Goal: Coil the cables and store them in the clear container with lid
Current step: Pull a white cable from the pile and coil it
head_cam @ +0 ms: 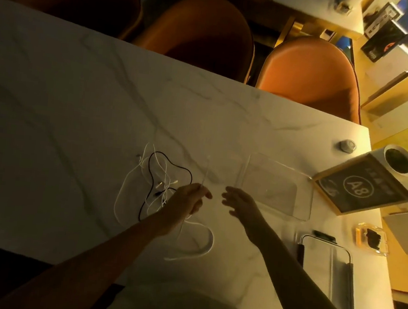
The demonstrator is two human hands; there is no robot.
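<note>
A tangle of white cables (130, 184) and one black cable (151, 174) lies loose on the marble table (64, 116). My left hand (188, 197) pinches a white cable (205, 172) that rises from its fingers, and the cable's lower part loops on the table (203, 249). My right hand (240, 202) hovers close beside it with fingers spread, holding nothing. The clear container (274, 186) stands open just right of my hands. Its clear lid (324, 265), with dark clips, lies nearer me on the right.
A framed sign marked A8 (361, 187) and a white cup (399, 160) stand at the right edge, with a small round object (347, 145) behind them. A small clear box (371, 239) holds dark items. Three orange chairs (313, 72) line the far side.
</note>
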